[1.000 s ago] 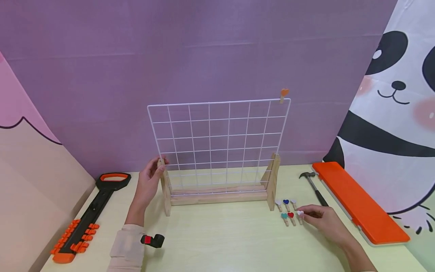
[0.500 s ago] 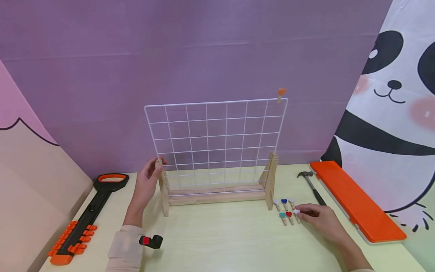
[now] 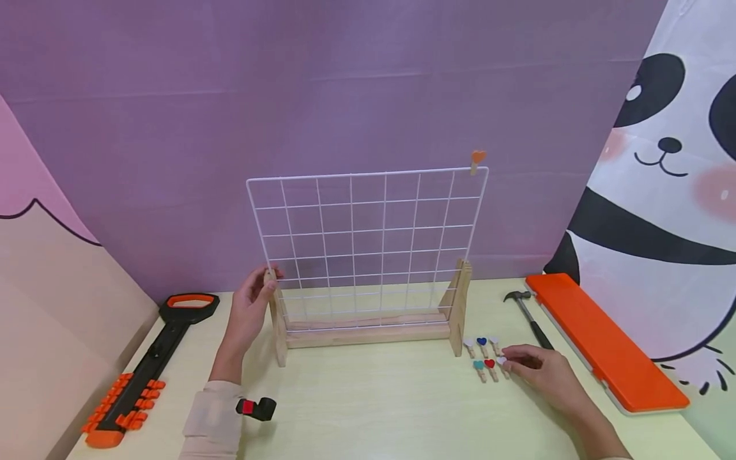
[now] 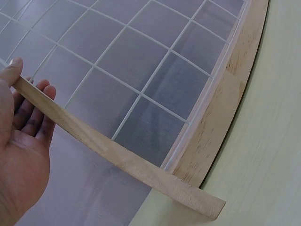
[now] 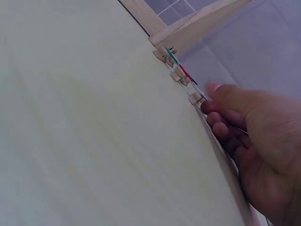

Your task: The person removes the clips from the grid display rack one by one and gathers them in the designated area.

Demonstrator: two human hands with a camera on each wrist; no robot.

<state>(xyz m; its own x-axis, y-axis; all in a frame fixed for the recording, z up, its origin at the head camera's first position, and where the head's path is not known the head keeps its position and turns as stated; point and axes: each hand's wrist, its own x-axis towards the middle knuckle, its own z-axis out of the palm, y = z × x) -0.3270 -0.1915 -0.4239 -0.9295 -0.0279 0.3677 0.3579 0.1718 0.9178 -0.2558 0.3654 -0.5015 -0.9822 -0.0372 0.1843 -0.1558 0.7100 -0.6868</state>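
Observation:
A white wire grid (image 3: 368,203) stands in a wooden stand (image 3: 368,335), leaning back slightly. My left hand (image 3: 248,306) grips the top of the stand's left upright, thumb in front and fingers behind, as the left wrist view also shows. An orange heart clothespin (image 3: 477,160) is clipped on the grid's top right corner. My right hand (image 3: 543,372) pinches a white heart clothespin (image 3: 503,363) at the end of the front row on the table. Beside it lie a red heart clothespin (image 3: 490,365) and a teal one (image 3: 479,367). Behind these are a blue one (image 3: 482,343) and two pale ones.
A claw hammer (image 3: 530,319) lies right of the stand, next to a long orange case (image 3: 604,342). On the far left is a black tool (image 3: 167,345) with orange clips. A purple backdrop (image 3: 368,83) hangs close behind the stand.
The white heart clothespin at my right fingertips has shifted slightly left towards the red one. My left hand keeps its grip on the upright.

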